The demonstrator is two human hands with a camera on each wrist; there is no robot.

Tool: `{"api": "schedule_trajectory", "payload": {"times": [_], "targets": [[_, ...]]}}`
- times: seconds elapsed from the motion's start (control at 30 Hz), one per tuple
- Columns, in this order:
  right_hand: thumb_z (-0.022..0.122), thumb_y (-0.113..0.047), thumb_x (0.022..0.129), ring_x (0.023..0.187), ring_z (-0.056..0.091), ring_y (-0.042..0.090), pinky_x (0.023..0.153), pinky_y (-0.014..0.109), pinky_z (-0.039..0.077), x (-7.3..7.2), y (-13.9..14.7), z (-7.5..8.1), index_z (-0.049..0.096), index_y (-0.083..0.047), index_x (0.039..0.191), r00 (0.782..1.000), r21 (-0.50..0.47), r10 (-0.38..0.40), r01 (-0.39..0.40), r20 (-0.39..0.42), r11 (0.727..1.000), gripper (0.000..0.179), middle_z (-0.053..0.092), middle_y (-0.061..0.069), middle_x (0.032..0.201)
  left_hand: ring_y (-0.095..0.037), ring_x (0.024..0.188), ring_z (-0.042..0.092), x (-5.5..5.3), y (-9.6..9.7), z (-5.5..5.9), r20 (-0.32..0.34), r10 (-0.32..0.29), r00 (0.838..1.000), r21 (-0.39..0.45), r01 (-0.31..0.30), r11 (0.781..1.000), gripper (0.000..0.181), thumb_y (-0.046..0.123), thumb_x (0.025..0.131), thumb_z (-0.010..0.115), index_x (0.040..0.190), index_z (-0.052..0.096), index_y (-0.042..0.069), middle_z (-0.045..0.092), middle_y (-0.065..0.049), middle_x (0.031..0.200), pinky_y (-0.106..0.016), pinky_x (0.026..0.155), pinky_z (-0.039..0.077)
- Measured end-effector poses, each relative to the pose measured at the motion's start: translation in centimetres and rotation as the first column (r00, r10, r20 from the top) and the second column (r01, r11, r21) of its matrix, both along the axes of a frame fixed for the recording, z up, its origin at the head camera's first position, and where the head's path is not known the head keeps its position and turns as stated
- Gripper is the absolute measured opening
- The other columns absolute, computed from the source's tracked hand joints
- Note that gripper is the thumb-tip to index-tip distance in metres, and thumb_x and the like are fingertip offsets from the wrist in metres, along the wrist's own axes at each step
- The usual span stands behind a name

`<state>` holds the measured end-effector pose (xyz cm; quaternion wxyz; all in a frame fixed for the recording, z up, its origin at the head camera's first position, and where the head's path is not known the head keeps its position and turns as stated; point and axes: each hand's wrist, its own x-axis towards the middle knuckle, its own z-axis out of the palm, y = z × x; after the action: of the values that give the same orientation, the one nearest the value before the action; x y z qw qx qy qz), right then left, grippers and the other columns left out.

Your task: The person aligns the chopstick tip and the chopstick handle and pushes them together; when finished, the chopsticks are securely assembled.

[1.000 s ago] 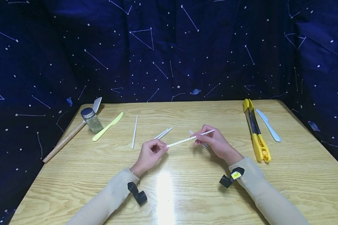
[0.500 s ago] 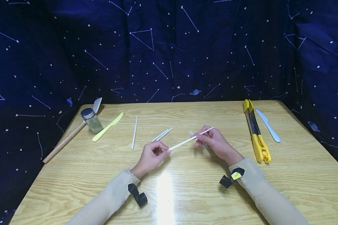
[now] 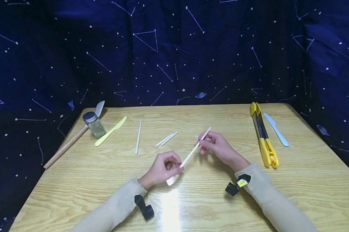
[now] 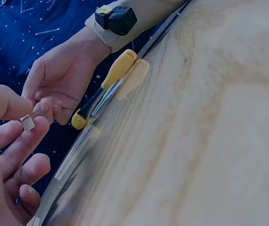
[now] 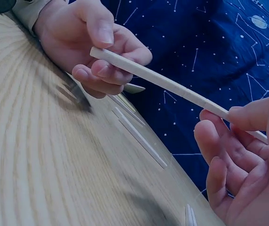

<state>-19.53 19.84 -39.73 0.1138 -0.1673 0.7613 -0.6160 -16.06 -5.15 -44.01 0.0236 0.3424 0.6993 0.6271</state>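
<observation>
Above the middle of the table a white chopstick (image 3: 190, 156) spans both hands, slanting up from left to right. My left hand (image 3: 164, 167) pinches its near end between thumb and fingers; the squared butt of the chopstick (image 4: 28, 124) faces the left wrist camera. Farther up, my right hand (image 3: 219, 149) pinches it with thumb and index finger, and the thin tip pokes out beyond them. In the right wrist view the chopstick (image 5: 162, 82) looks thicker toward the left hand. White sticks (image 3: 196, 137) lie behind the right hand, mostly hidden by it.
Two white sticks (image 3: 166, 139) lie side by side mid-table, with a single one (image 3: 138, 137) to their left. Farther left are a yellow knife (image 3: 110, 131), a spice jar (image 3: 94, 125) and a wooden-handled spatula (image 3: 67, 146). Yellow tongs (image 3: 264, 135) and a blue knife (image 3: 276, 130) lie right.
The left hand has moved down and slightly right, swinging the chopstick to a steeper slant. The right hand has stayed nearly in place, and less tip now shows past its fingers.
</observation>
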Motion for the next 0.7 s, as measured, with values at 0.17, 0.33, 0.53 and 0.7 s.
{"api": "schedule_trajectory", "payload": {"times": [0.17,0.33,0.53,0.7], "targets": [[0.053,-0.011,0.097,0.063,0.059,0.008,0.073,0.025,0.05,0.2,-0.4,0.1,0.046,0.016,0.116,1.0,-0.004,0.021,-0.021,0.004,1.0,0.034,0.069,-0.008,0.079,-0.001,0.057,0.045,0.1,0.1,-0.1,-0.003,-0.018,1.0,-0.011,0.018,1.0,0.018,-0.001,0.078,0.072,0.093,0.062,-0.002,0.065,-0.019,0.075,-0.018,0.047,0.033],[0.054,-0.008,0.095,0.062,0.057,0.009,0.068,0.025,0.049,0.5,-0.8,0.1,0.047,0.016,0.116,0.999,-0.013,0.041,-0.041,0.019,0.999,0.032,0.068,0.002,0.081,0.0,0.056,0.046,0.1,0.2,-0.1,-0.015,-0.041,0.999,-0.024,0.041,0.999,0.026,-0.003,0.078,0.072,0.102,0.062,-0.002,0.067,-0.019,0.077,-0.018,0.047,0.035],[0.054,-0.01,0.096,0.062,0.057,0.011,0.069,0.025,0.049,0.8,-1.4,0.2,0.051,0.014,0.116,0.998,0.036,0.063,-0.064,0.029,0.997,0.032,0.068,0.007,0.086,0.0,0.057,0.048,0.1,0.2,-0.1,-0.008,-0.083,0.997,-0.04,0.082,0.996,0.039,-0.005,0.078,0.071,0.115,0.059,-0.001,0.069,-0.018,0.078,-0.018,0.046,0.037],[0.055,-0.008,0.095,0.061,0.057,0.011,0.067,0.025,0.049,1.0,-1.8,0.1,0.052,0.015,0.114,0.996,0.048,0.083,-0.084,0.027,0.995,0.03,0.064,0.017,0.084,0.0,0.06,0.053,0.3,0.3,0.0,0.001,-0.123,0.992,-0.06,0.123,0.991,0.046,-0.005,0.078,0.071,0.121,0.055,0.0,0.071,-0.018,0.08,-0.017,0.047,0.04]]}}
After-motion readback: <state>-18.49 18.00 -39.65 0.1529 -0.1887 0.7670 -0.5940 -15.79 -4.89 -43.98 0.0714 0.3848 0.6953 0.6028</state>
